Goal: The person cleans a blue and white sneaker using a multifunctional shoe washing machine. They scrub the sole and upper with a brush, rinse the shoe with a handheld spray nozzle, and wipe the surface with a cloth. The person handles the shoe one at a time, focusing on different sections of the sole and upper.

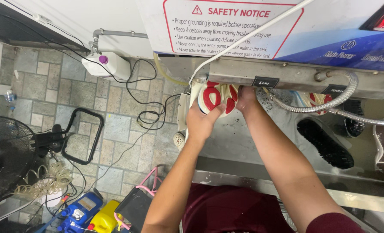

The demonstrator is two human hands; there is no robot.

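Note:
A white shoe with a red-patterned sole (pixel 215 97) is pressed sole-out against the underside of a steel bar on a washing machine (pixel 287 75). My left hand (pixel 200 121) grips the shoe from below, thumb across the sole. My right hand (pixel 246 98) holds the shoe's right end, fingers tucked up under the bar and partly hidden. A second red-and-white shoe (pixel 313 100) shows further right behind a flexible metal hose (pixel 330 103).
Black brushes (pixel 323 142) sit in the steel basin at right. On the tiled floor at left: a black fan (pixel 4 159), tangled cables (pixel 149 112), a white jug with a purple cap (pixel 107 64), a coiled hose (pixel 49 179), blue and yellow containers (pixel 88 213).

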